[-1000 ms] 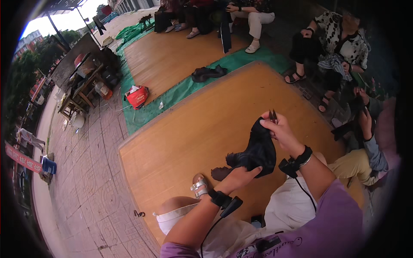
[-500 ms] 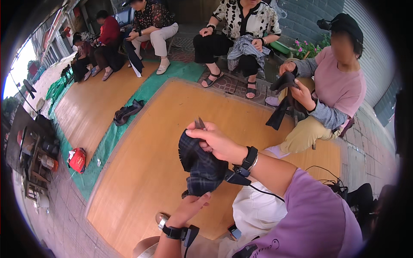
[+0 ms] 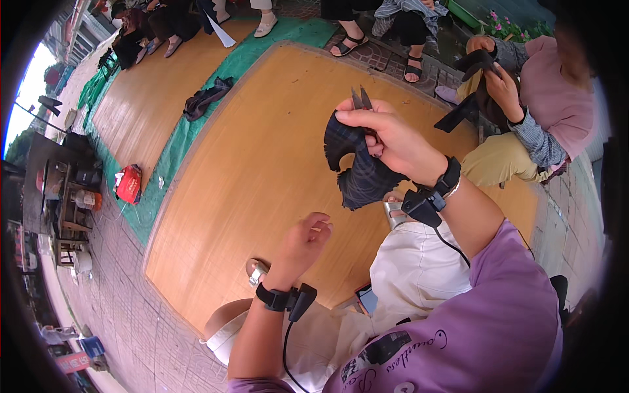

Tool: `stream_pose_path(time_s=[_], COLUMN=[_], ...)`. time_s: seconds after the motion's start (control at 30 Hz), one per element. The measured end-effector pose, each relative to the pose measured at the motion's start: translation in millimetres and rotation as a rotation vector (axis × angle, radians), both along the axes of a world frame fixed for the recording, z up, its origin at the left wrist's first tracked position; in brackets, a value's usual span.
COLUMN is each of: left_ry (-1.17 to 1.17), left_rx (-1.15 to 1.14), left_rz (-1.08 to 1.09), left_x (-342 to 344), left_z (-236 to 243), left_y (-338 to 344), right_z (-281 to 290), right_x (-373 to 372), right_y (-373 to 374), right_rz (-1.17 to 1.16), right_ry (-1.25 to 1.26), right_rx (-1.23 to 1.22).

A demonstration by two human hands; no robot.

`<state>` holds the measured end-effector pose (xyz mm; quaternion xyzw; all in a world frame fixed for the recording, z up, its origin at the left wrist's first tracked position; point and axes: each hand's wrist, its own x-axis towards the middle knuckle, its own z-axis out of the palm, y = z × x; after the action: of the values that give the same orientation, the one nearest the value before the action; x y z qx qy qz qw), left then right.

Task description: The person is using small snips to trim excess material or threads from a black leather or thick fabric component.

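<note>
My right hand (image 3: 386, 134) is closed on a dark plaid cloth (image 3: 367, 180) with frayed edges and on small dark scissors (image 3: 360, 97), whose blades point up above my fingers. The cloth hangs below that hand over the orange board (image 3: 216, 216). Lower and to the left, my left hand (image 3: 308, 239) is open, its fingers loosely curled with nothing in them, apart from the cloth. My sandaled foot (image 3: 259, 272) is on the board just beyond it.
A person in pink (image 3: 557, 111) sits at right handling dark cloth. Other seated people (image 3: 413, 52) line the back. A dark garment (image 3: 200, 101) and a red bag (image 3: 129, 183) lie around a green sheet (image 3: 141, 219). A wooden bench (image 3: 69, 229) stands left.
My left hand has let go of the cloth and dropped away from it. My right hand has risen in view with cloth and scissors. The view has also swung about.
</note>
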<state>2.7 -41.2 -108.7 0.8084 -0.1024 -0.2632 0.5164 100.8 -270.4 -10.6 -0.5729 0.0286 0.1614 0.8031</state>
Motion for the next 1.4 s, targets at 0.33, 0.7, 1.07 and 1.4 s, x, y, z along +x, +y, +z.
stream_pose_path(time_s=[0.33, 0.7, 1.07, 1.4], left_ry=[-0.352, -0.119, -0.025, -0.053], left_rx=[-0.248, -0.599, -0.74, -0.707], left_rz=[0.301, 0.365, 0.426, 0.56], left_x=[15, 9, -1, -4], left_z=[28, 44, 53, 62], left_y=[4, 3, 20, 25], right_z=[-2, -10, -16, -14], right_x=[-15, -20, -18, -20], right_y=[19, 41, 46, 49], right_rz=[0.183, 0.286, 0.275, 0.316], right_ry=[0.032, 0.084, 0.038, -0.013], right_rx=[-0.061, -0.066, -0.063, -0.023])
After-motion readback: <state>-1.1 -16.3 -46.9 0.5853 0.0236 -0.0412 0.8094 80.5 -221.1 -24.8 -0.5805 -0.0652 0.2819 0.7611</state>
